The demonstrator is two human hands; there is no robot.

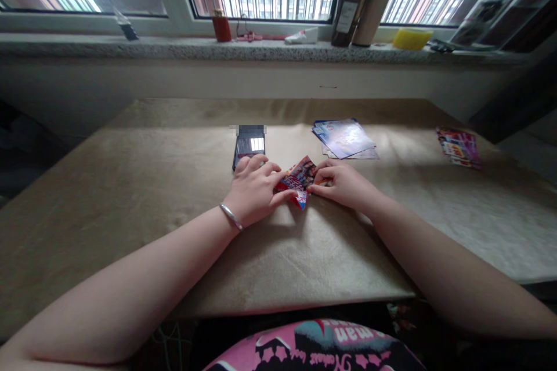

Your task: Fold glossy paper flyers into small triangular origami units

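Observation:
A folded piece of printed red paper (pixel 300 177) with pointed corners lies between my hands over the middle of the table. My left hand (pixel 259 188), with a silver bangle at the wrist, pinches its left side, thumb along the near edge. On the right side, the thumb and fingertips of my right hand (pixel 342 182) close on another part of the paper. Just beyond my left fingers rests a dark phone (pixel 250 145), partly covered by them. Behind my right hand lies a stack of printed sheets (pixel 348 136), bluish on top.
Several colourful printed papers (pixel 459 148) lie at the table's right. The windowsill (pixel 174 49) behind carries a red bottle (pixel 221 28), a white tube (pixel 301 36), a dark jar (pixel 347 14) and a yellow roll (pixel 411 39). A beige cover (pixel 143 197) spreads across the table.

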